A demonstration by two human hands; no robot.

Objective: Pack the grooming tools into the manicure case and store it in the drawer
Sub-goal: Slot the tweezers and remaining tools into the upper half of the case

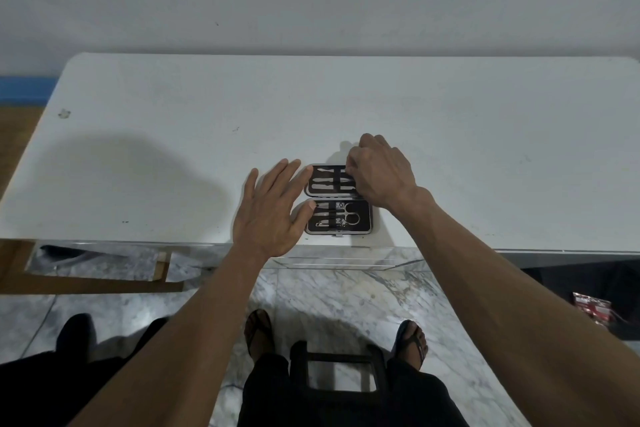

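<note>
Manicure case [338, 199] lies open flat near the front edge of the white table [173, 135], both halves lined black. Far half holds slim metal tools under a strap; near half holds small scissors [349, 215], clippers and other small pieces — all seated. Left hand [266, 215] spread wide, fingers splayed, fingertips touching the case's left edge, holding nothing. Right hand [379, 175] curled over the far half's right end — fingers pinched at the tools; cannot tell what they grip.
</note>
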